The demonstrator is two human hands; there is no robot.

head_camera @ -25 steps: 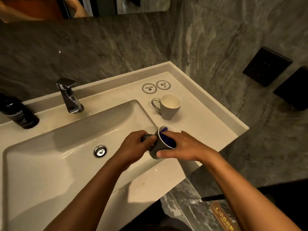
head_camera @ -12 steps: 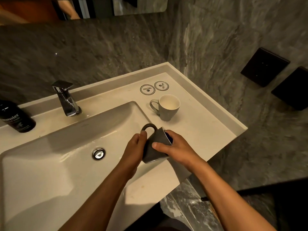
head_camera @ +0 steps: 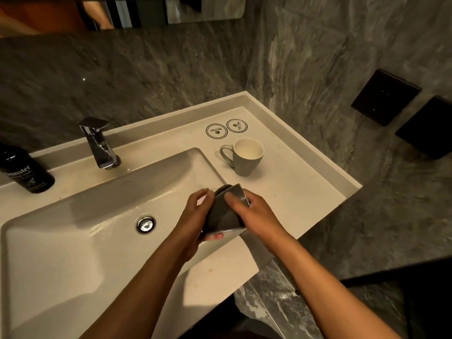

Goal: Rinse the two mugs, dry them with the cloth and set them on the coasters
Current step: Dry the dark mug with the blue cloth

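- Mug (head_camera: 226,211), dark grey, is held tilted over the sink's (head_camera: 73,241) right edge, clasped between the left hand (head_camera: 195,216) and right hand (head_camera: 254,216), both curled around it; no cloth is visible now.
- A second mug (head_camera: 245,159) stands upright on the desk (head_camera: 305,187), just short of the two coasters (head_camera: 226,128), which are bare.
- Placing is judged undone for both mugs.

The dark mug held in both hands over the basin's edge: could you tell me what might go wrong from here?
The dark mug is tilted between the left hand and right hand above the hard sink rim; if wet, it could slip and chip. The light mug stands close beyond; a reach toward the coasters might knock it.
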